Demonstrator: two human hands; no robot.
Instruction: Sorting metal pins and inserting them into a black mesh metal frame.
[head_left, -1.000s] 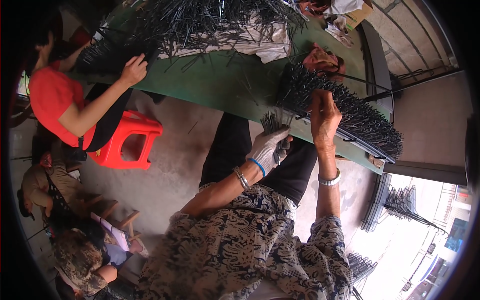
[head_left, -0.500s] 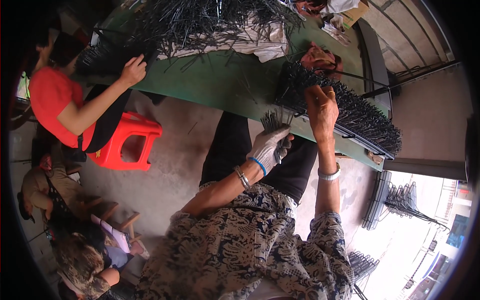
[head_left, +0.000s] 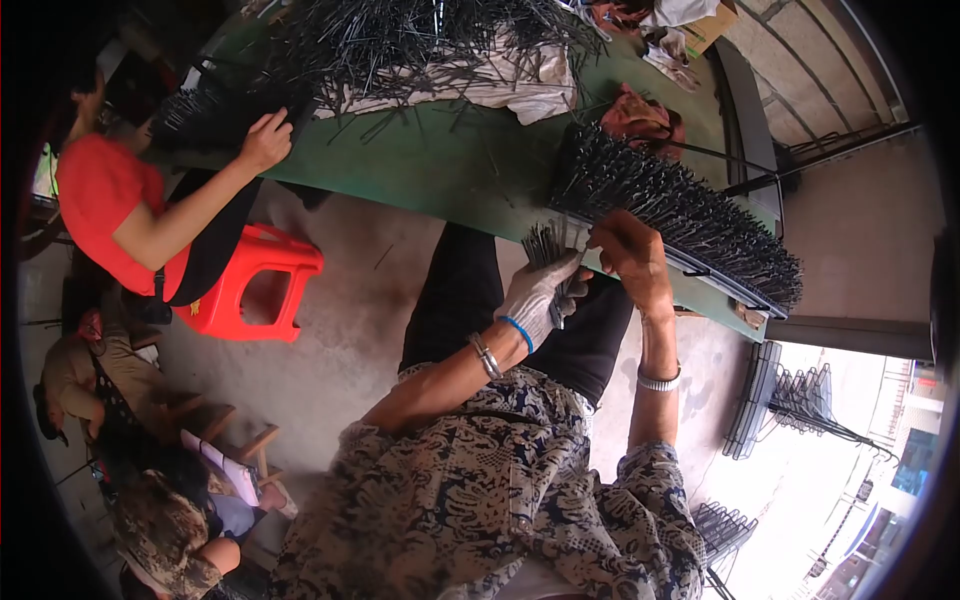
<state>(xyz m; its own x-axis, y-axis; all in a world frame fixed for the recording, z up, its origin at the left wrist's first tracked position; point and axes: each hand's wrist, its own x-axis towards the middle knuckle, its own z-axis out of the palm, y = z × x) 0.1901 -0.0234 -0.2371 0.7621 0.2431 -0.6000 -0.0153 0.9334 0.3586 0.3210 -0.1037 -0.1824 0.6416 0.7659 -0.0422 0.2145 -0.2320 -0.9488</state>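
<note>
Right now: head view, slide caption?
Gloved left hand holds thin rods, bare right hand beside them, near packed black pieces.

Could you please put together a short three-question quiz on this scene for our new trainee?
1. What does the person's left hand, in its whitish knitted glove, hold?

2. True or false: the person's right hand has no glove on.

3. Which of these lies nearest the long, dense row of dark, thin metal pieces on the green tabletop?
A) the crumpled reddish-brown cloth
B) the brown cardboard box
C) the red plastic stool

Key:
1. An upright bundle of thin, greyish, metal-looking rods.
2. True.
3. A.
</note>
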